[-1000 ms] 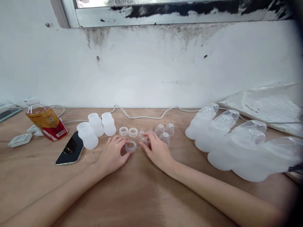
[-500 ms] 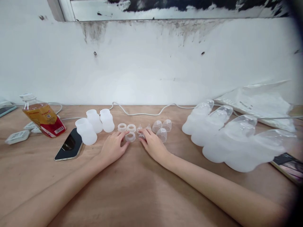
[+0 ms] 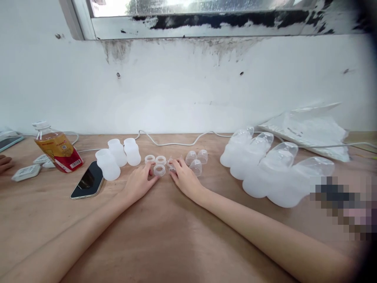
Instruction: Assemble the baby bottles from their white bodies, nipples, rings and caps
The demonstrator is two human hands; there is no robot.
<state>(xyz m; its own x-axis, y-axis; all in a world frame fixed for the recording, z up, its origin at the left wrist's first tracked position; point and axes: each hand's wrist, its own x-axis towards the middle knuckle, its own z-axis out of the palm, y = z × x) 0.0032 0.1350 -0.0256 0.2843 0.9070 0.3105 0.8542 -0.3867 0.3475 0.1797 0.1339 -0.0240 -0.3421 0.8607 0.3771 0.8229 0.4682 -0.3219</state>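
Observation:
My left hand (image 3: 140, 180) rests on the table beside three white screw rings, its thumb and fingers apart. The front ring (image 3: 159, 169) lies by the thumb tip; the left ring (image 3: 149, 158) and the back ring (image 3: 160, 160) sit behind it. My right hand (image 3: 188, 181) reaches over small clear bottle teats (image 3: 172, 169), fingers spread and partly hiding them. To its right stand three clear dome caps (image 3: 196, 168). Three frosted white bottle bodies (image 3: 108, 165) stand left of my left hand.
Several frosted bottles with clear caps (image 3: 279, 177) stand at the right, before a plastic bag (image 3: 306, 129). A phone (image 3: 87, 181), a drink bottle (image 3: 60, 149) and white packets (image 3: 26, 172) are at the left. Another person's hand (image 3: 4, 163) shows at the left edge. A cable (image 3: 173, 144) runs along the wall.
The view has tilted up slightly, showing more window. My left fingers have drawn back a little to the left from the front ring. Another person's hand has appeared at the left edge.

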